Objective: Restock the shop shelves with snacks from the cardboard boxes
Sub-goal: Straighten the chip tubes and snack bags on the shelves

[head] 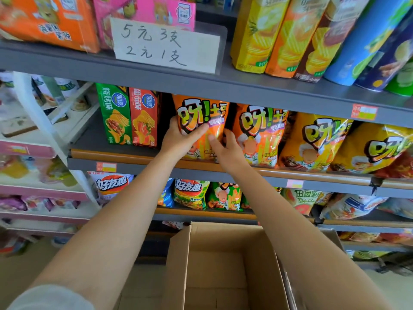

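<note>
An orange snack bag (201, 113) stands upright on the middle shelf (116, 154), just right of a dark gap. My left hand (181, 139) grips its left edge, thumb across the front. My right hand (225, 146) holds the bag's right edge, fingers tucked between it and a second orange bag (259, 133) beside it. Below my arms an open cardboard box (214, 265) sits with its inside bare as far as it shows.
Green and red chip boxes (129, 117) stand left of the gap. Yellow bags (312, 144) fill the shelf to the right. Chip tubes (290, 34) and a handwritten price sign (165, 44) sit on the shelf above. More bags (190, 195) line the shelf below. A white rack (44, 130) stands at the left.
</note>
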